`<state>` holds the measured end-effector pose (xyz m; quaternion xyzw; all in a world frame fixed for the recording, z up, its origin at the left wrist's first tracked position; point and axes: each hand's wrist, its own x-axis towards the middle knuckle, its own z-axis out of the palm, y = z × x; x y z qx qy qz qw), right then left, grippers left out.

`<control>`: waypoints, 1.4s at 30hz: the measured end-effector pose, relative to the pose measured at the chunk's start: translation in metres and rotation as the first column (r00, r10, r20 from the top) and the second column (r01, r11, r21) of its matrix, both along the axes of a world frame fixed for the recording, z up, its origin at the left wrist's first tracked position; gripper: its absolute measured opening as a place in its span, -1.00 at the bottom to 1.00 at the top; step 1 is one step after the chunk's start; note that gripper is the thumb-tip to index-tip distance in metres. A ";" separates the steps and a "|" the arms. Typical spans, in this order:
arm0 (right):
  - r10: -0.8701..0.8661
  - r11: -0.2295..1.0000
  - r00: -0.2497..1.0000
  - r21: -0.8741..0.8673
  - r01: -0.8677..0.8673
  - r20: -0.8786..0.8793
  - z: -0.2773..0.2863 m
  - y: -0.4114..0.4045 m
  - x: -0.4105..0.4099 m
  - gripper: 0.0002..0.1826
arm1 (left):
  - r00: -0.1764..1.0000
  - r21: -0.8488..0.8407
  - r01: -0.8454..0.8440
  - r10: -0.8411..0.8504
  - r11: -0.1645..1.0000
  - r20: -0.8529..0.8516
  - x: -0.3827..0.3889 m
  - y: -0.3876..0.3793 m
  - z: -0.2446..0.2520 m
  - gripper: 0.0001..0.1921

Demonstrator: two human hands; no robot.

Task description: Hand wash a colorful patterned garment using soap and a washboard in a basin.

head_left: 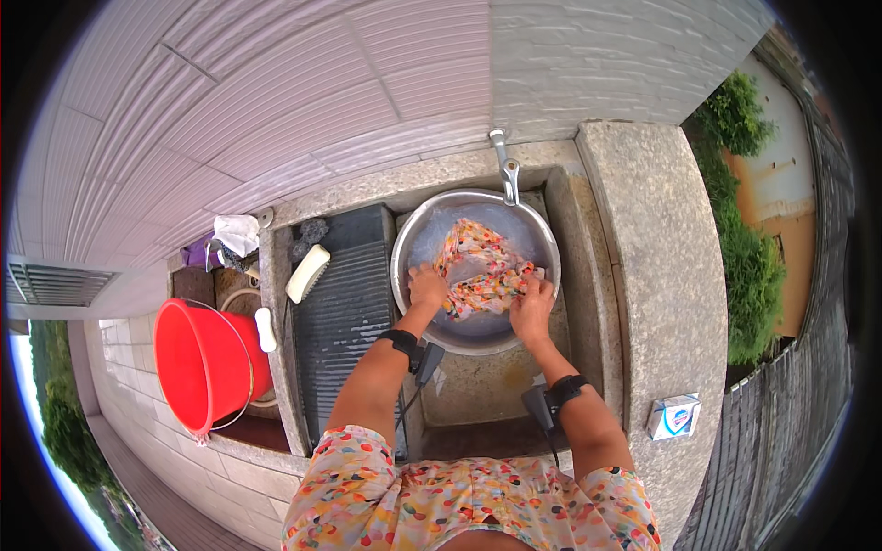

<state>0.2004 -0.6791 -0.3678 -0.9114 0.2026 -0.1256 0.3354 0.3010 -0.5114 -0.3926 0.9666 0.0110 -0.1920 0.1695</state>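
Observation:
A wet, multicoloured patterned cloth (475, 251) lies bunched in cloudy water inside a round metal basin (398, 258). My left hand (427, 286) is at the cloth's left side, just inside the rim, with its fingers curled against the fabric and the fingertips hidden. On the right, my right hand (532, 306) pinches a gathered part of the same cloth near the rim. The basin stands in a stone sink (475, 392), below a metal tap (510, 182) whose spout reaches over the basin's back rim.
Left of the basin is a dark ribbed washboard (344, 310), with a scrubbing brush (308, 274) and a dark scouring pad (313, 229) on it. A red bucket (200, 365) and a white brush (265, 329) are farther left. A small box (674, 417) lies on the right stone ledge (661, 275).

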 end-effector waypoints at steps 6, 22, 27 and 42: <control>0.439 0.828 0.842 -0.223 -0.515 -0.313 -0.007 0.010 0.008 -0.49 | 0.603 -0.114 0.795 -0.797 0.596 0.036 -0.025 0.002 0.014 -0.47; 0.374 0.735 0.671 -0.236 -0.636 -0.640 -0.023 0.001 0.004 -0.46 | 0.686 0.151 0.698 -0.715 0.700 0.137 -0.008 -0.020 0.052 -0.77; 0.283 0.958 0.945 -0.008 -0.288 -0.167 0.024 0.008 0.021 -0.15 | 0.593 0.007 0.666 -0.534 0.746 0.602 0.002 -0.038 0.158 -0.79; -0.063 0.990 0.998 0.126 0.059 0.028 0.029 -0.021 0.046 -0.79 | 0.659 0.148 0.622 -0.615 0.769 0.433 0.026 -0.032 0.147 -0.65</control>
